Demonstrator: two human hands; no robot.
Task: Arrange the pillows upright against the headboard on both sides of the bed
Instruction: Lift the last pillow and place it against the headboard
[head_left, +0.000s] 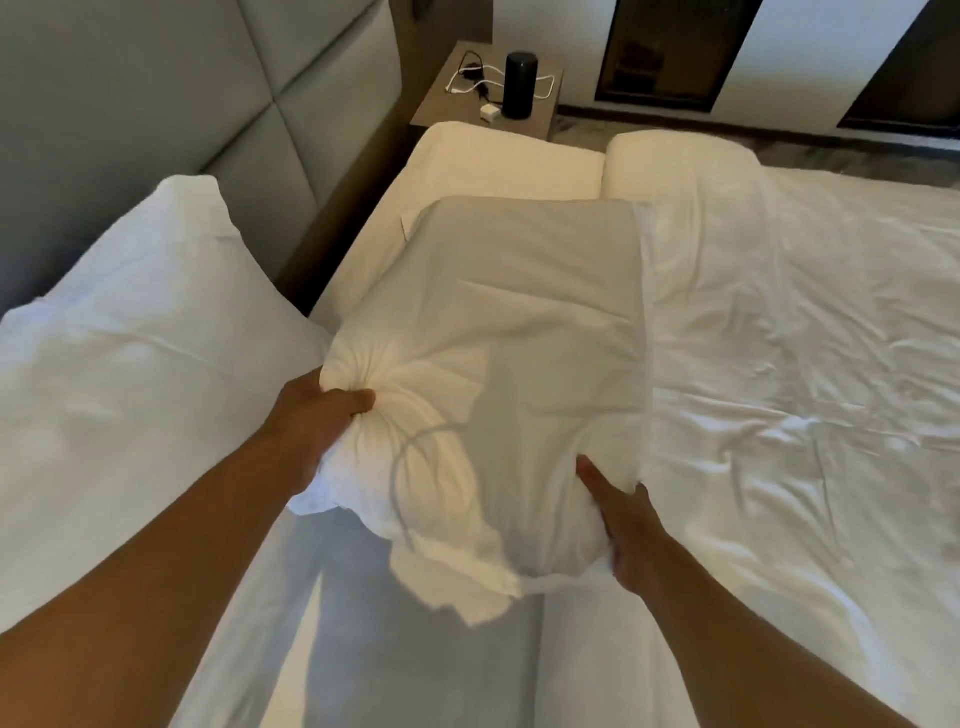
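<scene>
I hold a white pillow (519, 338) above the middle of the bed, its long side pointing away from me. My left hand (317, 415) is clenched on its near left corner, bunching the cover. My right hand (618, 514) grips its near right edge, thumb on top. A second white pillow (130, 364) leans at the left against the grey padded headboard (156, 93). The far half of the bed next to the headboard shows bare mattress (498, 161) with no pillow on it.
A rumpled white duvet (805, 364) covers the right part of the bed. Beyond the bed stands a brown nightstand (441, 109) with a black cylinder speaker (519, 85), a white charger cube and tangled cables. Dark-framed panels line the far wall.
</scene>
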